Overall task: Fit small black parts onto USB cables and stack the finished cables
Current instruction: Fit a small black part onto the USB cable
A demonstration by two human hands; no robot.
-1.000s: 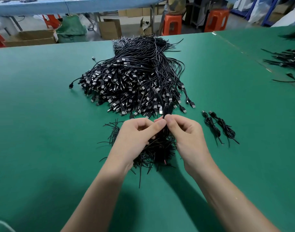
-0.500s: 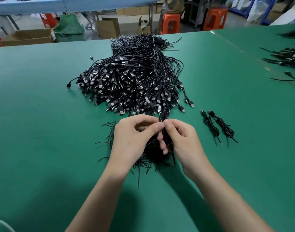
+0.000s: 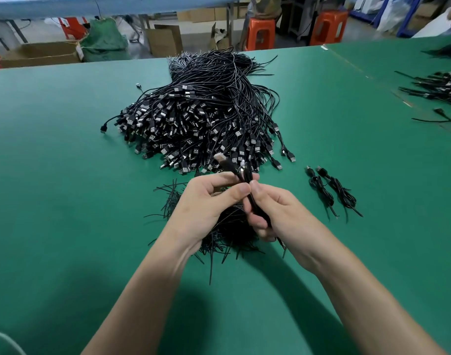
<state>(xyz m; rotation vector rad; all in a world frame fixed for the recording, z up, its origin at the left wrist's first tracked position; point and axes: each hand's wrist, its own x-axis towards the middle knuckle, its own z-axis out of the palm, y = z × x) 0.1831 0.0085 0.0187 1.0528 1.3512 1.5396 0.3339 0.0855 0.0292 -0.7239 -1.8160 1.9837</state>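
A big heap of black USB cables point(image 3: 201, 119) lies on the green table point(image 3: 65, 201) ahead of me. Both hands meet just in front of it. My left hand point(image 3: 209, 203) pinches a folded black cable point(image 3: 232, 170) whose plug end sticks up and left, blurred. My right hand point(image 3: 278, 213) curls round the same cable bundle lower down, thumb tip against the left thumb. Under my hands lies a scatter of thin black ties point(image 3: 173, 201). Two finished, tied cables point(image 3: 331, 190) lie side by side to the right.
More black cables point(image 3: 439, 85) lie on the adjoining green table at the far right. Beyond the far table edge are cardboard boxes point(image 3: 40, 52), a green sack and orange stools point(image 3: 260, 32).
The plug end of the held cable has swung up and to the left. My right hand's fingers have curled tighter round the bundle. Both hands stay in the same place.
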